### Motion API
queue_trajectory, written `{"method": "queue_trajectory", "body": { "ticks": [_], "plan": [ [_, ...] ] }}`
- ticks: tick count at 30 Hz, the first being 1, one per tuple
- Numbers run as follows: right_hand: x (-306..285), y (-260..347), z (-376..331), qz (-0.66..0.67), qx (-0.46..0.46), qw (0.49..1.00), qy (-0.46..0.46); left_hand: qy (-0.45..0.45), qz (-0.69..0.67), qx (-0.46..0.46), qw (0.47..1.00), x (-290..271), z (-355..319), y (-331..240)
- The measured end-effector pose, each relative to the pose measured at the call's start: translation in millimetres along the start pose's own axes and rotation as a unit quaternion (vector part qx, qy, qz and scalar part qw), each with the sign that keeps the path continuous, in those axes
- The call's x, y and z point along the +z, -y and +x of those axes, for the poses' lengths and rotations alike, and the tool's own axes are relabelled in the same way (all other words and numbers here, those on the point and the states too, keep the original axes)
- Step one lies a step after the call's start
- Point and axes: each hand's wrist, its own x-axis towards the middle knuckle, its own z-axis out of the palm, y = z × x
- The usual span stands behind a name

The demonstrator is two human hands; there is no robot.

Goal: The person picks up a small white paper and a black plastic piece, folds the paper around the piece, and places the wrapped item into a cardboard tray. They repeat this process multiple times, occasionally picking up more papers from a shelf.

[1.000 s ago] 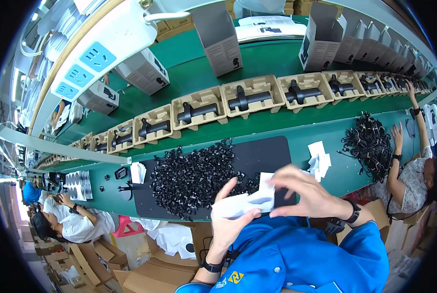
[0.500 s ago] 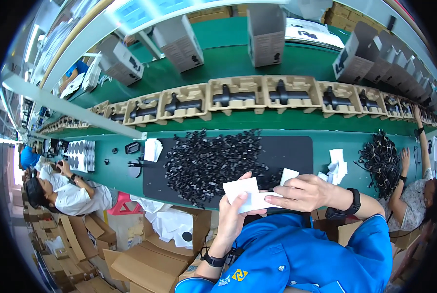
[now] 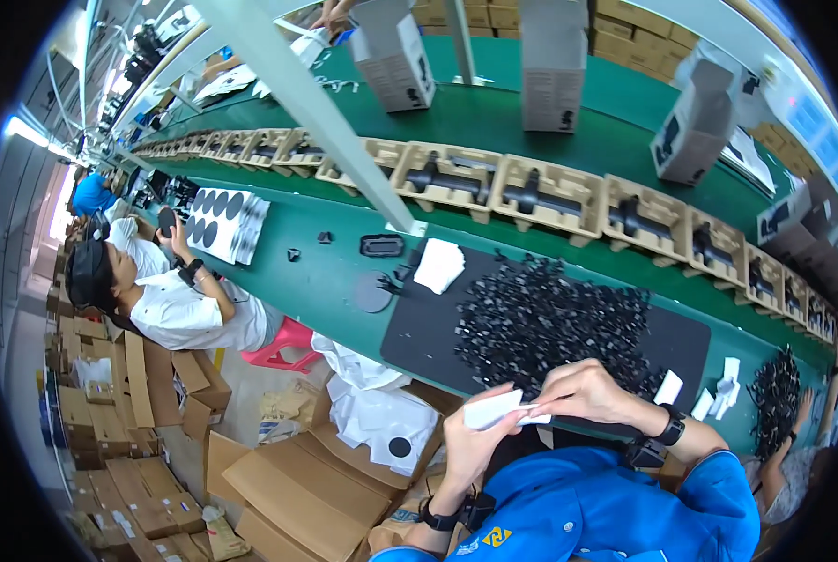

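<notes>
In front of my chest, my left hand (image 3: pixel 467 448) grips a small white paper piece (image 3: pixel 491 409), thumb on top. My right hand (image 3: pixel 587 391) pinches a white edge at its right side; whether this is the same piece or a second one I cannot tell. Just beyond my hands, a heap of small black parts (image 3: pixel 555 314) covers much of a dark mat (image 3: pixel 409 342). A stack of white papers (image 3: pixel 439 265) rests at the mat's far left corner. Close to my right forearm lies another white piece (image 3: pixel 668 387).
Behind the mat runs a row of cardboard trays (image 3: pixel 550 199) with black devices. An open carton (image 3: pixel 297 492) and a bag of white sheets (image 3: pixel 381 421) stand at lower left. One co-worker (image 3: pixel 175 290) sits left; another's hand (image 3: pixel 803 409) is by black cables (image 3: pixel 775 389) at right.
My view has swung left, so the bench appears shifted right and tilted. The white piece now lies flatter in my left hand, and my right fingers have closed in on its right edge.
</notes>
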Motion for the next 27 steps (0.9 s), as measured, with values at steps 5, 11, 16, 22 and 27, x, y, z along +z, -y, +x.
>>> {"method": "queue_trajectory", "body": {
  "ticks": [5, 11, 16, 22, 27],
  "plan": [
    [71, -86, 147, 0.232, 0.314, 0.910, 0.138, -0.291, -0.052, -0.024, 0.955, -116, 9, 52],
    [205, -161, 276, -0.307, 0.134, 0.921, -0.198, -0.351, -0.021, 0.052, 0.935, -178, 25, 66],
    [190, -185, 292, -0.250, 0.173, 0.940, -0.155, -0.287, 0.053, 0.062, 0.954, -210, 57, 51],
    [96, -42, 198, -0.250, 0.012, 0.967, 0.046, -0.030, 0.170, 0.160, 0.972, -171, 93, -24],
    [15, 11, 88, -0.201, -0.048, 0.978, 0.033, 0.331, 0.277, 0.310, 0.847, -59, 112, -58]
  ]
}}
